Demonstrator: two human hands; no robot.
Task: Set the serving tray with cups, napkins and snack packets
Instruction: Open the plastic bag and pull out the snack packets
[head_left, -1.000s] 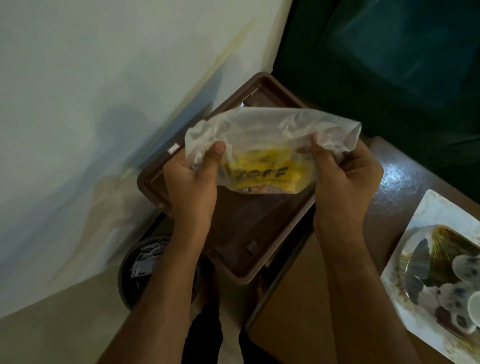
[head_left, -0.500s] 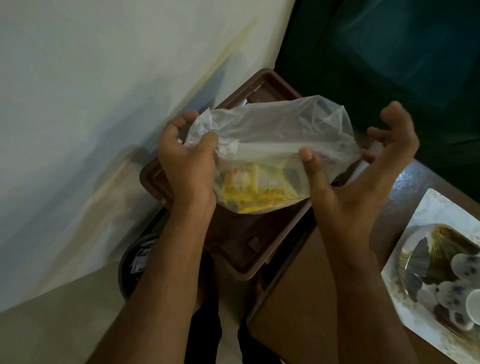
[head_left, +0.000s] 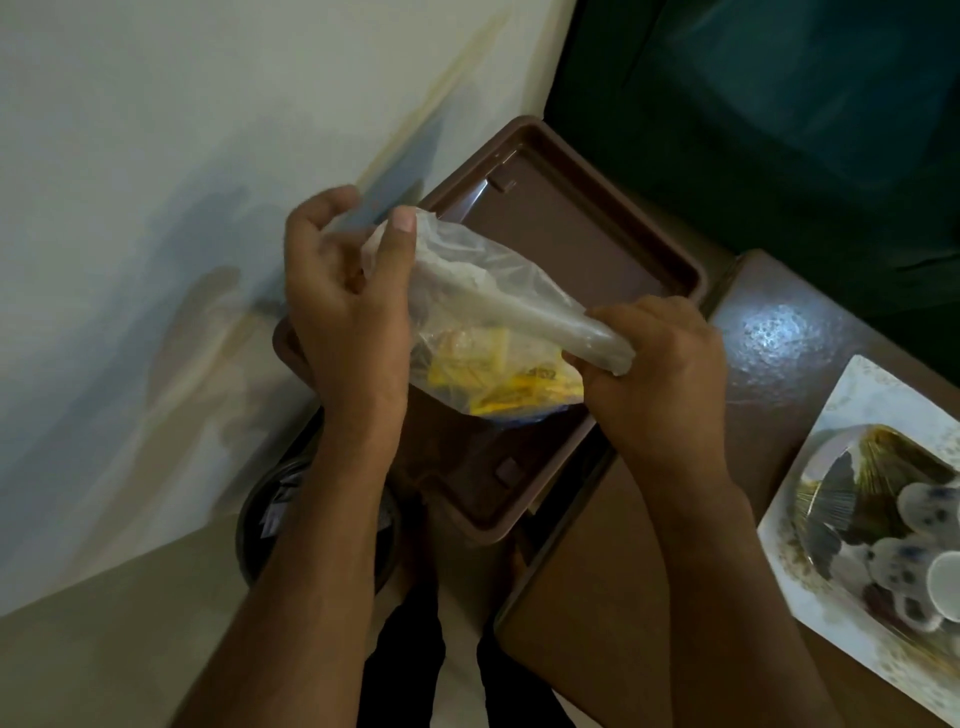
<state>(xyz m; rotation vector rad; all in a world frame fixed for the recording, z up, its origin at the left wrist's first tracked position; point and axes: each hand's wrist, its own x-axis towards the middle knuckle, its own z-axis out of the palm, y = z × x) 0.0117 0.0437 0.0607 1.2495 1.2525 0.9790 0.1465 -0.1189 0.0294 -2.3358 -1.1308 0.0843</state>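
Both hands hold a clear plastic bag (head_left: 483, 291) above the brown serving tray (head_left: 582, 218). Yellow snack packets (head_left: 498, 374) hang in the bag's lower part. My left hand (head_left: 337, 301) pinches the bag's upper left end, thumb on top. My right hand (head_left: 660, 364) is closed around the bag's twisted right end. At the right edge, several white cups with blue spots (head_left: 914, 566) lie on a white patterned plate (head_left: 852, 395), partly under a shiny wrapper.
The tray rests tilted between a pale wall (head_left: 156, 208) and a brown table (head_left: 769, 332). A dark round bin (head_left: 270, 519) stands on the floor under my left forearm. Dark green upholstery (head_left: 779, 130) fills the top right.
My right hand, spread apart half a second ago, has closed on the bag's right end. The bag has been gathered and twisted, and its right end now sits lower.
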